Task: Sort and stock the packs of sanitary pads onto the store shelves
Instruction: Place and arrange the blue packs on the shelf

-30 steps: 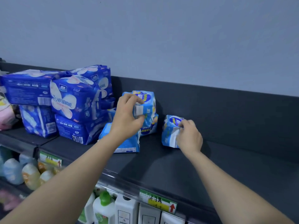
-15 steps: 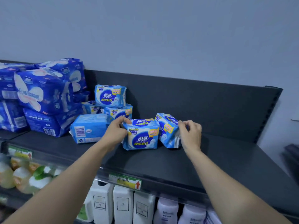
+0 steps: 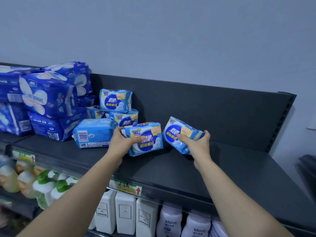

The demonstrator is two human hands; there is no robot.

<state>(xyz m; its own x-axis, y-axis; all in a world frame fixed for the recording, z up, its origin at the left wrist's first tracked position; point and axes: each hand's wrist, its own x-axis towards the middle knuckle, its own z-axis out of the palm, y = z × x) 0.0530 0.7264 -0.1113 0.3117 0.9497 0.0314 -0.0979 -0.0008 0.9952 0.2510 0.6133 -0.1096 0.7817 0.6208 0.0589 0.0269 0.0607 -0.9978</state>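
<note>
On the dark top shelf (image 3: 171,170) my left hand (image 3: 122,142) grips a light blue pad pack (image 3: 148,141) that stands upright, front face toward me. My right hand (image 3: 198,144) holds a second light blue pad pack (image 3: 179,132), tilted and raised a little off the shelf, just right of the first. Behind them, two same-brand packs are stacked (image 3: 116,100) (image 3: 124,118), with another partly hidden behind. A pale blue pack (image 3: 93,132) lies barcode-side out to the left. Large dark blue packs (image 3: 49,96) are piled at the far left.
The shelf's right half is bare, up to its dark back panel (image 3: 222,106). A price tag with a red arrow (image 3: 129,187) sits on the shelf's front rail. Below stand white bottles (image 3: 124,212) and green-capped bottles (image 3: 49,185).
My left hand went from the stacked packs to a pack standing on the shelf. My right hand turned its pack face-out and lifted it. The view shifted right.
</note>
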